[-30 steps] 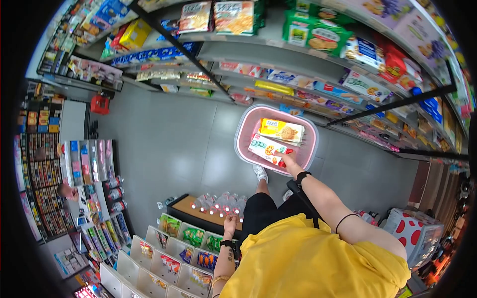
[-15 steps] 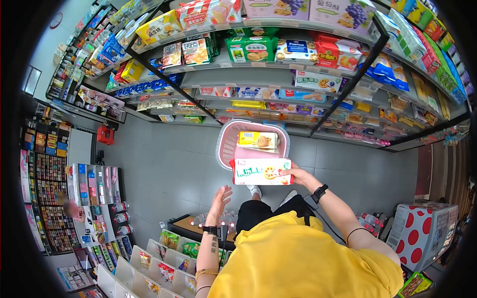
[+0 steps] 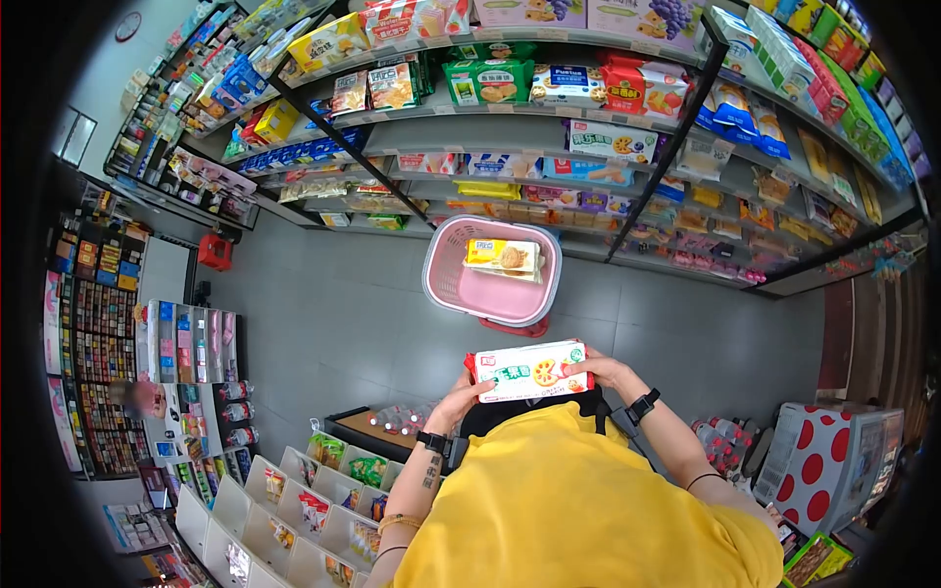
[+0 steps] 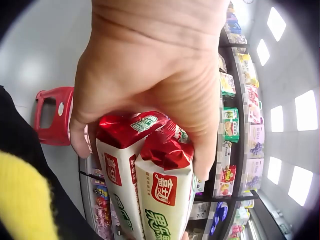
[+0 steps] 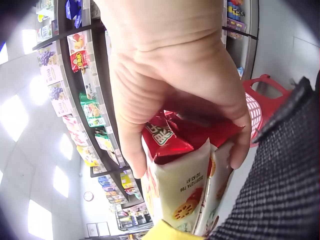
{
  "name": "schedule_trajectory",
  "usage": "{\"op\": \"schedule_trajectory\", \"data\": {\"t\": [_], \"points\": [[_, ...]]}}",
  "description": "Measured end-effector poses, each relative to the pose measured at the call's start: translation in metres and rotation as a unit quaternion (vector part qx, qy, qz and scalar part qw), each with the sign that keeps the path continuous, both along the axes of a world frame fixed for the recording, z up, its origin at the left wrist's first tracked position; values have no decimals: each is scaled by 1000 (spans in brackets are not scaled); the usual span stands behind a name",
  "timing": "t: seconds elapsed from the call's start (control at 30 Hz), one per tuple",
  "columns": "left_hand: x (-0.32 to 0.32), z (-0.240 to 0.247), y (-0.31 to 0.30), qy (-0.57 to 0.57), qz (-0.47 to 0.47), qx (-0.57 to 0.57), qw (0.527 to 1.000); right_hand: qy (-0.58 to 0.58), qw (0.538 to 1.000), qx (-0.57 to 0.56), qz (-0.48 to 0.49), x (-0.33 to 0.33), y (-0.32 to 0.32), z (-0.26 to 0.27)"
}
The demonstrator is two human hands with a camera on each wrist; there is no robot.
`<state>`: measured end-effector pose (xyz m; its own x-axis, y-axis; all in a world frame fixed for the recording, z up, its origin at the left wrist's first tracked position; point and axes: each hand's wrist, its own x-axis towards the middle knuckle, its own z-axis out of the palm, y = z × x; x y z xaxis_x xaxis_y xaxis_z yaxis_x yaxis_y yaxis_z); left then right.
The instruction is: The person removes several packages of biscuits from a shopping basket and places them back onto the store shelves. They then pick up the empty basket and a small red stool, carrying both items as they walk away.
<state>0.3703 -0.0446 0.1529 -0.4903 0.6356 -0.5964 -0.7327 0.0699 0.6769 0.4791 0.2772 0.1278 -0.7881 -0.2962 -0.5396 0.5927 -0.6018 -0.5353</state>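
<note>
Two white-and-red biscuit packs [image 3: 529, 372], stacked together, are held level in front of the yellow shirt. My left hand [image 3: 459, 400] grips their left end; in the left wrist view the fingers and thumb of that hand [image 4: 150, 75] clasp both red ends of the packs [image 4: 162, 192]. At the other end my right hand [image 3: 606, 370] holds them, its thumb on top. The right wrist view has this hand [image 5: 175, 75] around the packs [image 5: 182, 185]. Beyond them, the pink basket [image 3: 446, 284] contains yellow-and-white packs [image 3: 505, 257].
Shelves of packaged snacks [image 3: 490, 113] curve across the far side. A red stool [image 3: 515, 327] shows under the basket. White snack bins [image 3: 284, 500] and plastic bottles [image 3: 397, 419] are at lower left, a polka-dotted box [image 3: 809, 470] at lower right.
The white-and-red packs have come out of the basket and toward the body, held by my right hand. My left hand rose from near the bottles, open, and now grips their left end.
</note>
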Motion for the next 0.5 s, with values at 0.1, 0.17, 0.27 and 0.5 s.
{"op": "schedule_trajectory", "data": {"t": [0.1, 0.17, 0.27, 0.5], "points": [[0, -2, -15, -12, -17, -18, 1000, 3, 999, 37, -4, 5, -18, 8], [1, 1, -23, -10, -18, -6, 1000, 1, 999, 53, -5, 6, -30, 8], [6, -14, -47, -12, -4, 9, 1000, 2, 997, 73, 7, 8, -49, 13], [10, -20, -88, -75, -19, 20, 997, -56, 995, 86, 18, 21, -96, 37]]}}
